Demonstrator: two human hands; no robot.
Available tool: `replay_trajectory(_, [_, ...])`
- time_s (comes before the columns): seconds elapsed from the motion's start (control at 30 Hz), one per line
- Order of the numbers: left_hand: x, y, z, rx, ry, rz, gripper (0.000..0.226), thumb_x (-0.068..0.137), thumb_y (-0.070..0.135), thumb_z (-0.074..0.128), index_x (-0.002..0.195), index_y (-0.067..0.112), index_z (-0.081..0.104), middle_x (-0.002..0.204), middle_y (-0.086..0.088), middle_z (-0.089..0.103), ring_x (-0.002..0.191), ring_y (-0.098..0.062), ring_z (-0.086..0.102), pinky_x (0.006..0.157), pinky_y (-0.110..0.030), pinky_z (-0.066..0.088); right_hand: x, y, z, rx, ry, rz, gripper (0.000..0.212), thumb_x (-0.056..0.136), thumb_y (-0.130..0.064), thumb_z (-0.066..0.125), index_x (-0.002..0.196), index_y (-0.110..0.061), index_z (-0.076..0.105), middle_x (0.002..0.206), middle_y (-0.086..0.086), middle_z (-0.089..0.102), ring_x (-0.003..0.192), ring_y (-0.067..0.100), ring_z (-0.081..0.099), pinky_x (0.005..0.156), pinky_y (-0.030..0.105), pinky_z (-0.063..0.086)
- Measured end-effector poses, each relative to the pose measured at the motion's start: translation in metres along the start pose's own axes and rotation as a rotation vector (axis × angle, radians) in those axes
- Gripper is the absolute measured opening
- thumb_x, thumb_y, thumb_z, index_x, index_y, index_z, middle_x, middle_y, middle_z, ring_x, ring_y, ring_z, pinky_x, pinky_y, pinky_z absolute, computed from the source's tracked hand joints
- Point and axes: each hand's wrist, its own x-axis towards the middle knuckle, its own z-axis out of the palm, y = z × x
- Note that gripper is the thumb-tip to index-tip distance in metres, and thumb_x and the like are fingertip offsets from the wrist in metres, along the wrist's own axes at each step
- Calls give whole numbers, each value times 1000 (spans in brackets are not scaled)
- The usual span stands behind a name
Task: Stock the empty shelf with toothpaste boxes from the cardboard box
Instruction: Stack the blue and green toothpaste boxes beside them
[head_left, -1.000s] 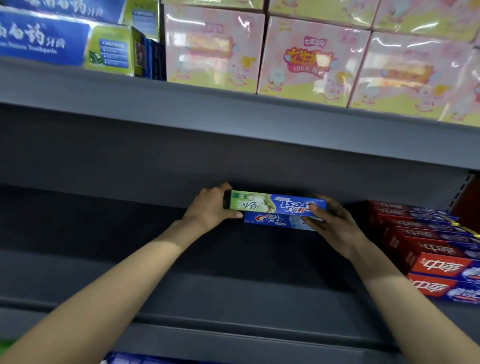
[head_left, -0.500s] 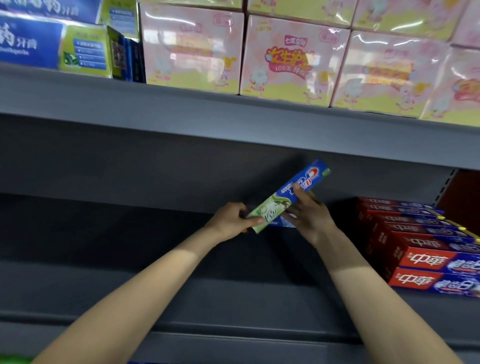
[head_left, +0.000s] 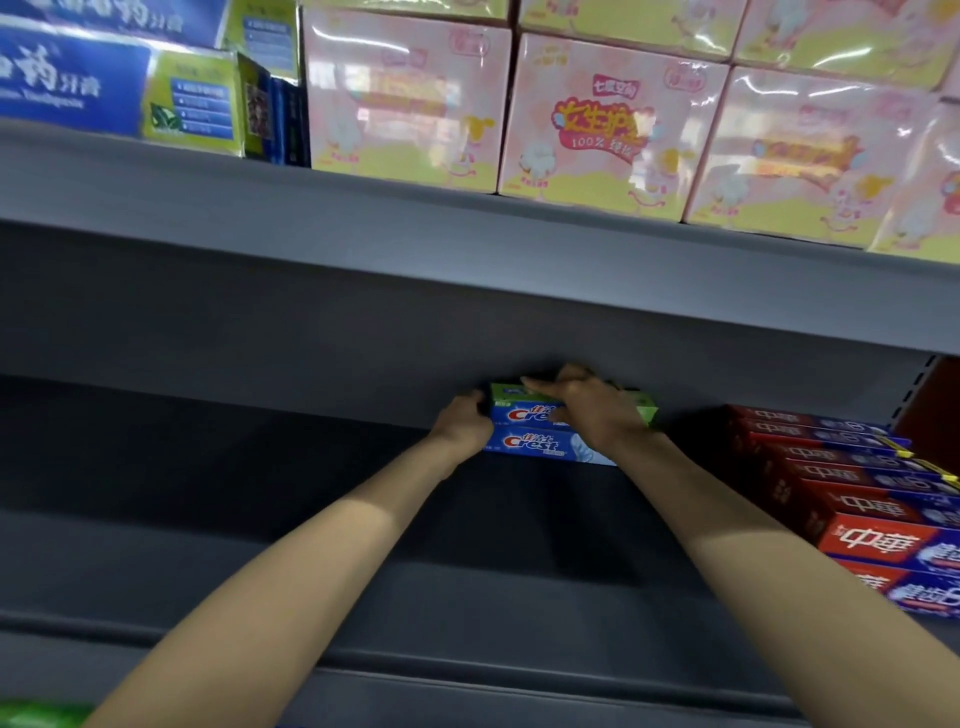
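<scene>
Two blue Crest toothpaste boxes lie stacked deep on the dark grey shelf. The upper box has green ends and lies level on the lower box. My left hand grips the left end of the upper box. My right hand lies over its top and front, fingers curled on it, hiding its middle. The cardboard box is out of view.
A stack of red toothpaste boxes fills the shelf's right end. The shelf above carries pink and yellow packs and blue toothpaste boxes. Its underside hangs low over my hands.
Half a second ago the upper box was tilted with its right end raised and its print upside down. Now it lies flat on the lower box, print upright.
</scene>
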Motion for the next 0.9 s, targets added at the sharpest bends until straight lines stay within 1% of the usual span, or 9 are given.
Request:
replay_trajectory(0.07, [1,-1,-1,-11,-12,-6,56,91,5,46,145,15,34,136,-10,49,119,-23,51,100,-37,45,5,-5,9,-139,41,30,60,96,-23,49,146,-43,23,132,8,39,128,26,37,107,41,34])
replay_trajectory(0.17, [1,-3,-3,-22,-35,4,60,90,3,48,146,17,32,140,-9,47,123,-21,48,104,-33,41,4,-16,26,-245,100,105,70,92,-13,55,147,-40,21,133,10,32,127,28,32,103,42,36])
replay_trajectory(0.3, [-2,-1,-7,-12,-88,24,59,90,2,49,145,14,32,138,-10,48,122,-21,49,102,-31,42,0,-24,36,-162,93,159,84,85,-3,61,150,-31,17,135,9,31,127,27,32,98,37,44])
replay_trajectory(0.47, [-13,-1,-17,96,-82,71,55,92,8,49,144,13,33,141,-10,45,126,-22,47,102,-29,40,-11,-38,24,120,82,232,63,92,-11,54,148,-19,25,149,7,28,137,29,29,107,40,38])
replay_trajectory(0.63, [-49,-5,-41,437,51,270,33,93,16,49,126,15,49,126,-9,59,117,-29,54,92,-39,47,-43,-85,17,308,114,280,46,92,-12,53,137,-16,45,143,7,41,131,27,40,105,40,39])
replay_trajectory(0.73, [-81,-10,-63,709,114,388,28,94,20,46,122,18,51,119,-12,61,110,-33,57,85,-40,46,-58,-120,10,352,138,306,41,90,-10,51,131,-14,52,138,11,48,129,27,43,103,38,40])
replay_trajectory(0.8, [-103,-13,-80,818,169,400,27,95,21,46,120,17,52,117,-14,61,108,-35,59,82,-38,46,-70,-147,4,370,154,324,38,90,-10,50,127,-13,56,137,12,48,130,28,40,103,35,38])
replay_trajectory(0.87, [-131,-23,-98,897,285,434,26,89,24,55,114,16,58,108,-14,66,99,-33,64,78,-34,47,-84,-175,0,383,184,285,34,89,-10,50,122,-12,60,132,12,50,128,29,39,102,32,35])
replay_trajectory(0.9, [-145,-30,-107,935,382,475,25,80,24,67,103,16,65,93,-13,70,85,-30,68,70,-30,50,-93,-188,-1,390,208,255,33,88,-9,51,119,-12,61,129,12,53,125,30,42,101,30,34])
